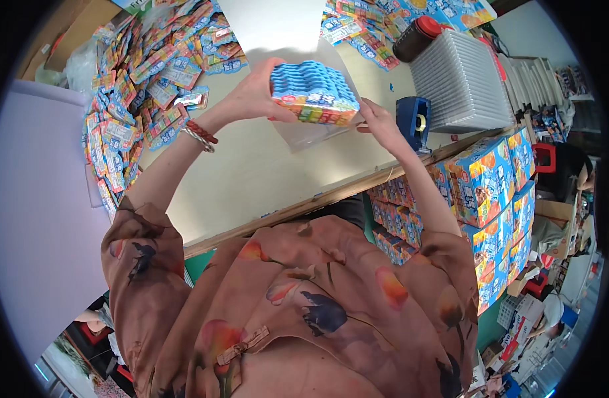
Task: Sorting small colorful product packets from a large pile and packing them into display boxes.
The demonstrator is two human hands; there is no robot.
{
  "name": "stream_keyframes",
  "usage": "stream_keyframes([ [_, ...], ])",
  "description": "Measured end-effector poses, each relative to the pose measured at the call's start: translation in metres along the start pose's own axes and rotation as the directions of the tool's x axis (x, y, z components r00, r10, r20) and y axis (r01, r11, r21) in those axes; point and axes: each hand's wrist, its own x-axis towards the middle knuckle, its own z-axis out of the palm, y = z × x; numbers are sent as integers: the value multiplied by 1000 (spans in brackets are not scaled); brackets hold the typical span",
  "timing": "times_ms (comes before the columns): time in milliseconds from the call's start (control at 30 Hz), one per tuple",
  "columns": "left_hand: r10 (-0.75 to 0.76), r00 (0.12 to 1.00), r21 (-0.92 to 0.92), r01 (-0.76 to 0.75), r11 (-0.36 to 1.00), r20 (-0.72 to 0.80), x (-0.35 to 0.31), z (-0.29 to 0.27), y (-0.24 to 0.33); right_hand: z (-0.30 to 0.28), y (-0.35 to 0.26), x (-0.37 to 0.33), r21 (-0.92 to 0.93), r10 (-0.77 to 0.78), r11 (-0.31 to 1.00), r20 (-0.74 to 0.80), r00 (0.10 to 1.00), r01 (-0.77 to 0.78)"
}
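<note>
My left hand [256, 95], with a red and a pale bracelet at its wrist, is closed around the left end of a stack of small blister packs [314, 93]. The packs have wavy blue top edges and a printed, multicoloured front, and they are held above the table. Behind and below the stack is a thin clear plastic piece [304, 138]; its exact shape is hard to make out. At the stack's right end, my right hand [382, 127] has thumb and fingers closed at the edge of that plastic.
Loose packs [145, 86] heap across the table's left side, more [364, 33] at the back. To the right stand a blue tape dispenser [414, 123], stacked clear plastic trays [460, 79] and a dark red-lidded bottle [417, 38]. Printed cartons [483, 186] rise beside the wooden table edge [304, 205].
</note>
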Motion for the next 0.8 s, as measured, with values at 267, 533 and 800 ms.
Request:
stream_keyframes([
  [267, -68, 997, 64, 67, 996, 22, -14, -9, 10, 24, 0, -8, -202, -216, 961, -130, 968, 188],
  [533, -54, 998, -10, 54, 998, -16, -22, -11, 0, 36, -5, -9, -107, -97, 990, -18, 995, 95],
  [800, 120, 978, 416, -38, 908, -172, -43, 39, 9, 52, -3, -11, 32, -171, 983, -235, 957, 183],
])
